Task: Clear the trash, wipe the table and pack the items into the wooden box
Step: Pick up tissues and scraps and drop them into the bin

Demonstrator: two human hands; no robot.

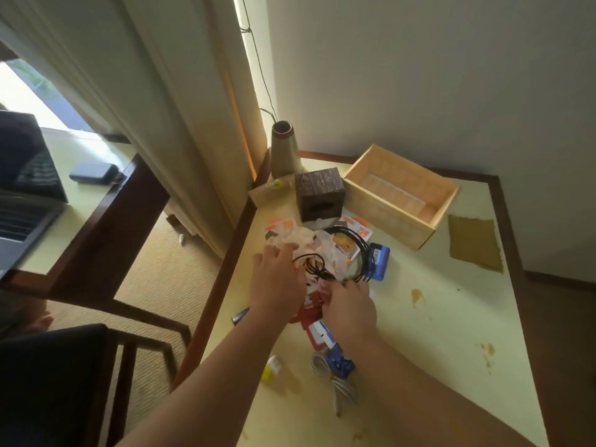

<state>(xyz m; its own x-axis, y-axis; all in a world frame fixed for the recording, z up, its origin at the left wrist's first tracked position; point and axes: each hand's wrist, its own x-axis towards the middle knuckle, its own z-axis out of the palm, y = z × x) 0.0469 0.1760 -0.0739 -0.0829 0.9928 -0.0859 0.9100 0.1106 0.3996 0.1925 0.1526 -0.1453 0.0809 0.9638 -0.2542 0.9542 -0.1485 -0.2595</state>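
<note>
Head view: I look down on a pale table (pixel 435 317) set in a corner, both my arms reaching into a heap of clutter at its middle.
Left hand (pixel 277 279): lies on the left side of the heap, fingers spread fairly wide over crumpled paper (pixel 303 241); whether they have closed on anything I cannot tell.
Right hand (pixel 350 309): on the near side of the heap, fingers bent down into red and white packaging (pixel 314 312); their tips are hidden, so the grip is uncertain.
Black cable (pixel 351 253): loose coils on top of the heap, tangled with the paper, which is likely why I use both hands.
Wooden box (pixel 403 201): far right of the heap, open and seemingly empty, close enough for packing.
Olive cloth (pixel 474 246): flat, right of the box, apart from it, ready for wiping.
Stains (pixel 417 296): brownish spots right of my hands, not yet wiped.
Near items: tape rolls (pixel 321 364) and a small yellow bottle (pixel 271 369) lie between my forearms.
Stage: my guess is sorting trash from keepers.
</note>
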